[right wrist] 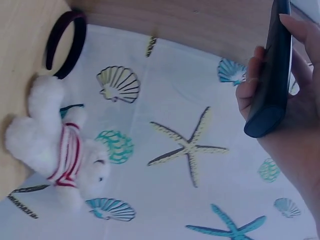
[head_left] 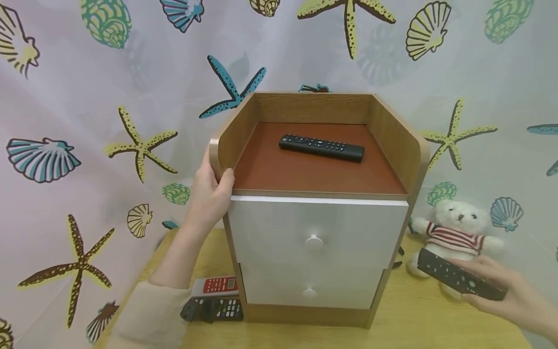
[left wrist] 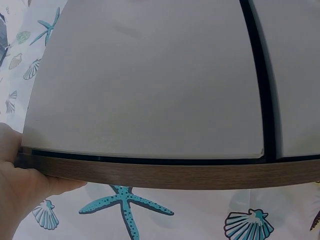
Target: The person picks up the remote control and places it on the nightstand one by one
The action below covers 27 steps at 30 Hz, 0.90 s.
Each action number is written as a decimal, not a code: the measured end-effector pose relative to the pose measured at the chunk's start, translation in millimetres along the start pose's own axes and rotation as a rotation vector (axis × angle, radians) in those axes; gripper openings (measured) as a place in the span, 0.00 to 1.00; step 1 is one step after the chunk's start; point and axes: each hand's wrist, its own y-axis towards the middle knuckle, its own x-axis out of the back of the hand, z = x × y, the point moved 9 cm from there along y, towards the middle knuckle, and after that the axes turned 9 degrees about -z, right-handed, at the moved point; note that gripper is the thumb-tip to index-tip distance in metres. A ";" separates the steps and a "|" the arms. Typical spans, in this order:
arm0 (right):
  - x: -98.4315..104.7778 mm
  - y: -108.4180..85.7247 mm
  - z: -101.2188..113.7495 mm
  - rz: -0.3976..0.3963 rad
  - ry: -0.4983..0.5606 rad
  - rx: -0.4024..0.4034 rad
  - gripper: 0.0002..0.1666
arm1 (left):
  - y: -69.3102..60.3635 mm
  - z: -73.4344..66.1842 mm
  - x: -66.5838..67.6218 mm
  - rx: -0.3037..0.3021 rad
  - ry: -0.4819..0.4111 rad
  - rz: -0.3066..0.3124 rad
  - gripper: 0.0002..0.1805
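A small wooden cabinet (head_left: 322, 316) with two white drawers (head_left: 279, 232) stands on the table, both drawers closed. My left hand (head_left: 211, 194) grips the front of its raised left side panel, thumb on the inner side. In the left wrist view that hand (left wrist: 25, 192) holds the panel's wooden edge (left wrist: 165, 175). On the cabinet's reddish-brown top lies a black remote control (head_left: 322, 148), buttons up. To the right of the cabinet, my right hand (head_left: 501, 286) holds a second black remote control (head_left: 453, 274) above the table, thumb and fingers around it.
A white teddy bear (head_left: 457, 228) in a striped shirt sits right of the cabinet. Left of it lie a red-and-white calculator (head_left: 220, 285) and a dark device with keys (head_left: 228, 309). A dark hoop like a headband (right wrist: 79, 42) shows near the bear. A patterned curtain (head_left: 144, 72) hangs behind.
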 end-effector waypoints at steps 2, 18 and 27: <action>2.5 3.8 10.6 0.007 -0.010 0.011 0.40 | 0.0 0.9 0.2 -0.001 0.002 -0.002 0.28; 14.5 64.3 113.1 0.102 0.189 0.298 0.42 | 0.5 4.1 2.6 -0.010 0.007 -0.021 0.30; 12.2 102.3 155.1 0.181 0.154 0.347 0.44 | 1.2 1.0 0.0 -0.006 0.015 0.001 0.30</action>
